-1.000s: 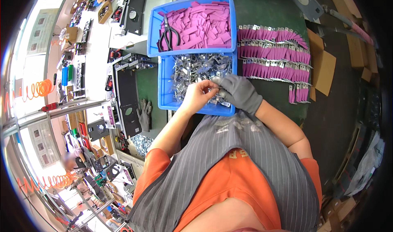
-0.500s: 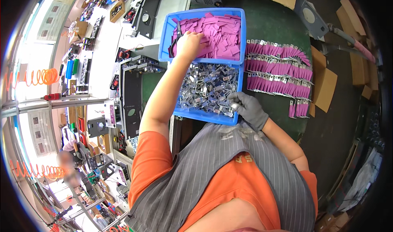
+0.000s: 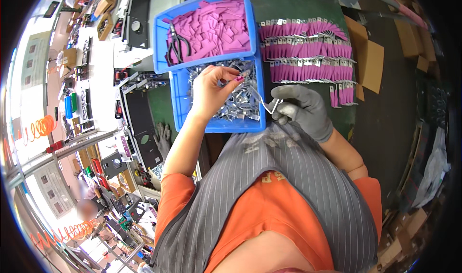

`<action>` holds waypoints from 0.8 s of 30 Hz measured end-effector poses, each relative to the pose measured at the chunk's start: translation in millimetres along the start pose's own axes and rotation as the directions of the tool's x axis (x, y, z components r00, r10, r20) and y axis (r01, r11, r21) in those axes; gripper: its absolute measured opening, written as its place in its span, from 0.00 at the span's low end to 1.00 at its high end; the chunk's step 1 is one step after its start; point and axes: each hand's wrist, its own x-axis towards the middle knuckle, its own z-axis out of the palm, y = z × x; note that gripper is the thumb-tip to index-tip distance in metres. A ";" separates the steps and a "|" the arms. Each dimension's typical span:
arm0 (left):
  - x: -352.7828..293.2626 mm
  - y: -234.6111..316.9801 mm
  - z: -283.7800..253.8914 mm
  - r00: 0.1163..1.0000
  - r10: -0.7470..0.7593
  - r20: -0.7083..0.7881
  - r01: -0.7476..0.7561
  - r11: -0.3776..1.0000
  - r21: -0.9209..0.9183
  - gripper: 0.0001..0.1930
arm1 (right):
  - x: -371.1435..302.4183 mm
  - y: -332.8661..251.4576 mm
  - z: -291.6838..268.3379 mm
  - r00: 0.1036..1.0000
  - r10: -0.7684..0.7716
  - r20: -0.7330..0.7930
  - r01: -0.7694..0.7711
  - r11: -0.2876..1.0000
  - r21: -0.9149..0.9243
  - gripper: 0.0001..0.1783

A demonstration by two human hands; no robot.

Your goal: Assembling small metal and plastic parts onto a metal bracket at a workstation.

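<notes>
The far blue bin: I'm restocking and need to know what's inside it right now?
The far blue bin holds a loose heap of pink sleeve pieces, with dark pliers lying on them at its left side. The bin's floor and anything beneath the heap are covered.

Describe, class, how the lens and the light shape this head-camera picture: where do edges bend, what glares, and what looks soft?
Head view: strong fisheye, black corners, straight edges bowing near the rim; the white bench at left glares, nearly blown out; the metal parts in the blue tray glint; the dark green mat is dim; the left hand and gloved right hand look fairly sharp; the far lower-left is soft.
</notes>
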 end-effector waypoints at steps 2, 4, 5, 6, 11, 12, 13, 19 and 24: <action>-7.9 4.6 7.1 0.995 -0.090 0.045 0.094 0.992 -0.080 0.08 | -3.8 -16.3 3.3 0.992 -0.119 -0.046 0.117 0.992 -0.037 0.15; -11.2 11.3 12.5 0.985 -0.154 0.081 0.166 0.973 -0.163 0.09 | -7.7 -20.3 2.7 0.986 -0.162 -0.043 0.161 0.987 -0.027 0.15; -11.7 14.4 14.0 0.984 -0.156 0.082 0.168 0.972 -0.166 0.09 | -9.5 -20.6 3.1 0.977 -0.211 -0.040 0.210 0.978 -0.014 0.15; -11.9 17.2 14.8 0.983 -0.156 0.102 0.170 0.974 -0.151 0.09 | -10.5 -20.6 2.5 0.976 -0.214 -0.032 0.213 0.976 -0.040 0.14; -13.9 23.9 15.8 0.981 -0.124 0.148 0.135 0.989 -0.064 0.09 | -14.7 -18.0 3.8 0.980 -0.198 -0.017 0.198 0.980 -0.037 0.15; -13.3 27.3 15.0 0.981 -0.124 0.148 0.134 0.989 -0.064 0.09 | -15.2 -16.9 3.8 0.983 -0.181 -0.023 0.180 0.983 -0.042 0.15; -12.2 32.5 13.6 0.979 -0.122 0.163 0.131 0.991 -0.043 0.09 | -15.5 -18.8 3.5 0.983 -0.182 -0.024 0.181 0.983 -0.042 0.15; -14.5 28.5 7.9 0.950 0.046 0.310 -0.048 0.999 0.000 0.14 | -7.7 -24.7 -12.5 0.989 0.095 -0.116 -0.080 0.989 0.127 0.16; -15.1 26.8 8.0 0.932 0.104 0.348 -0.082 0.994 -0.077 0.13 | 0.7 -22.9 -14.8 0.982 0.184 -0.041 -0.173 0.967 0.185 0.16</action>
